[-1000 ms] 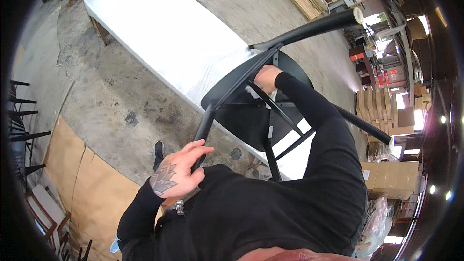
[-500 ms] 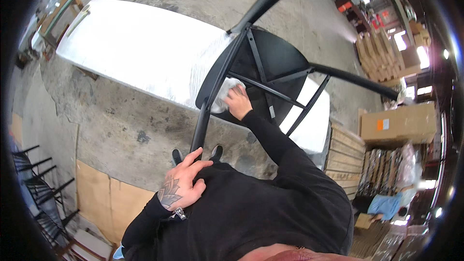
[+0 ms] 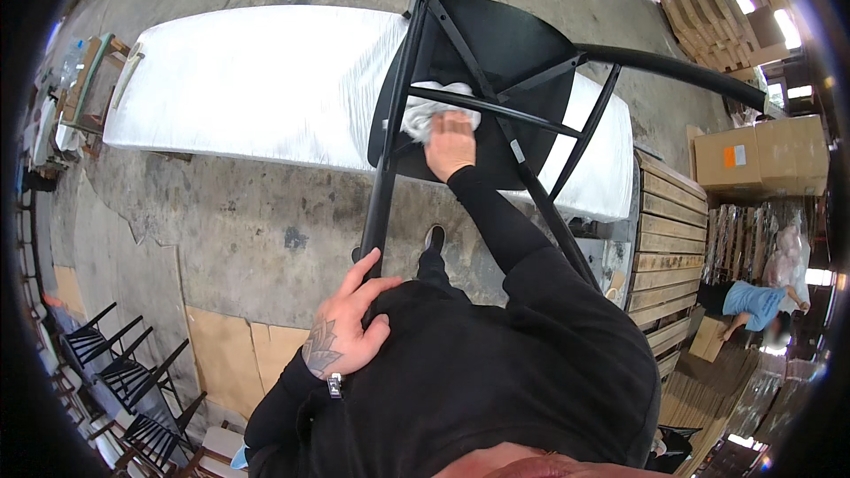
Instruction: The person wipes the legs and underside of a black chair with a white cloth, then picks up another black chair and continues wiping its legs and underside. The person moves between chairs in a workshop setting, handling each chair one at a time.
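Head view. I take the black chair (image 3: 496, 62) as my landmark; it is tipped over, its seat resting on a long white padded table (image 3: 266, 80) and its legs and crossbars pointing back toward me.

My right hand (image 3: 450, 143) reaches between the chair's crossbars to the underside of the seat. Its fingers are pressed down on a crumpled white cloth (image 3: 425, 111), which lies against the seat just beside the left-hand leg. The hand lies flat over the cloth; whether the fingers are curled into it I cannot tell.

My left hand (image 3: 345, 332) is at the near end of that left-hand leg, close to my chest. The fingers are spread, with the thumb and forefinger apart at the leg's end; the palm rests against my black sleeve. Whether the fingers close around the leg I cannot tell, since the leg's end is hidden behind the hand. A watch clasp shows at the wrist.

Below the chair, between the table edge and my body, lies cracked concrete floor (image 3: 248, 221), with one of my shoes (image 3: 434, 237) showing. Right of the chair stands a stack of wooden pallets (image 3: 664, 239), and beyond it cardboard boxes (image 3: 761, 155). Well apart on the far right another person in a blue top (image 3: 753, 305) bends over. Far left of the chair, several more dark chairs (image 3: 124, 372) stand together on the floor.
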`<action>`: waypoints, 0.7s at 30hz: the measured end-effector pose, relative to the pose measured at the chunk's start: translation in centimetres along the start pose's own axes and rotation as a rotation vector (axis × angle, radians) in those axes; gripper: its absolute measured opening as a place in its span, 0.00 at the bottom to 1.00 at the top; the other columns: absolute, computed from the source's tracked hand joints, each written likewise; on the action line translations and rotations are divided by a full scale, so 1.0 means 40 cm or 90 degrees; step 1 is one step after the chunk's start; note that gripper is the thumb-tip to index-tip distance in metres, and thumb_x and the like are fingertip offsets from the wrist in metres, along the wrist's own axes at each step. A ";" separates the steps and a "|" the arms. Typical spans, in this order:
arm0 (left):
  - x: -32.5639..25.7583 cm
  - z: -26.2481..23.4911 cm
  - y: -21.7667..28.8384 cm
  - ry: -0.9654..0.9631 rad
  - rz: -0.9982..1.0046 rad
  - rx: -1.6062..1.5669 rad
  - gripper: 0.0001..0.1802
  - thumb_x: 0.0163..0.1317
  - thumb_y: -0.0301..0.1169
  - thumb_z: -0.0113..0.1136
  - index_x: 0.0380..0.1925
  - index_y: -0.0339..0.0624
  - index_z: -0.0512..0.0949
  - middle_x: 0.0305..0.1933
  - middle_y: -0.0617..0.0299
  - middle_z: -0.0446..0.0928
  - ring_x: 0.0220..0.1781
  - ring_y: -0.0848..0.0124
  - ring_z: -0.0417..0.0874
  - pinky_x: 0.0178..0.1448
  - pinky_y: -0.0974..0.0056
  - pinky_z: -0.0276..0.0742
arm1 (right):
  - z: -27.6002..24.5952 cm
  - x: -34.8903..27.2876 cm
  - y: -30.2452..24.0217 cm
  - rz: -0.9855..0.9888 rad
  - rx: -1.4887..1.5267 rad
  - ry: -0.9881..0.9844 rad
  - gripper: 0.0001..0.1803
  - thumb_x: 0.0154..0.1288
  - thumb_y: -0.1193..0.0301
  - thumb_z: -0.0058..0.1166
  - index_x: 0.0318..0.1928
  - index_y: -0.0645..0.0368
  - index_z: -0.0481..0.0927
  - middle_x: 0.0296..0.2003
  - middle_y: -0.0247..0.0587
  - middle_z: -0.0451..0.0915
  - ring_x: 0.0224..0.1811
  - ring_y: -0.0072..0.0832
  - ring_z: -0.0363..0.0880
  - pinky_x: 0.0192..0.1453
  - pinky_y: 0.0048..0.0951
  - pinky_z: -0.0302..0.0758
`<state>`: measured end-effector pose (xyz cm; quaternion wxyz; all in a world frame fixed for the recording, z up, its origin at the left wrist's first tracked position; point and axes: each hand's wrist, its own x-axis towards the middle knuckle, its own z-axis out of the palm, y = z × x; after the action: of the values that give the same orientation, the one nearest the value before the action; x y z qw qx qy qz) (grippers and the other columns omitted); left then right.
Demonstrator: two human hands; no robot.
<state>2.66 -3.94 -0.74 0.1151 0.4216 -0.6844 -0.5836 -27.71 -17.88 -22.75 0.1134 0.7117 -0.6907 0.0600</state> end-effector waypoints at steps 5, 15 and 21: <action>-0.004 -0.006 0.003 -0.004 0.007 0.002 0.30 0.50 0.21 0.53 0.57 0.44 0.77 0.76 0.47 0.59 0.73 0.46 0.68 0.68 0.54 0.70 | 0.014 0.023 0.000 -0.186 0.095 -0.039 0.18 0.66 0.69 0.45 0.53 0.58 0.79 0.54 0.49 0.78 0.61 0.42 0.75 0.70 0.50 0.64; -0.002 0.004 -0.013 0.023 -0.008 -0.039 0.31 0.48 0.22 0.52 0.57 0.42 0.77 0.75 0.46 0.60 0.71 0.46 0.70 0.69 0.54 0.70 | 0.067 0.213 -0.029 -0.244 0.171 0.030 0.25 0.66 0.63 0.49 0.62 0.55 0.72 0.67 0.42 0.67 0.73 0.38 0.61 0.76 0.50 0.57; -0.005 0.005 -0.010 0.046 0.008 -0.042 0.30 0.49 0.22 0.53 0.58 0.42 0.77 0.75 0.46 0.61 0.71 0.47 0.70 0.69 0.54 0.70 | 0.091 0.171 -0.093 -0.537 0.195 -0.104 0.10 0.54 0.70 0.57 0.38 0.49 0.81 0.47 0.33 0.82 0.57 0.29 0.78 0.66 0.37 0.69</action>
<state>2.84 -3.64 -1.07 0.1570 0.4343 -0.6629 -0.5893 -23.98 -25.32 -24.92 -0.0332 0.9417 -0.3304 0.0535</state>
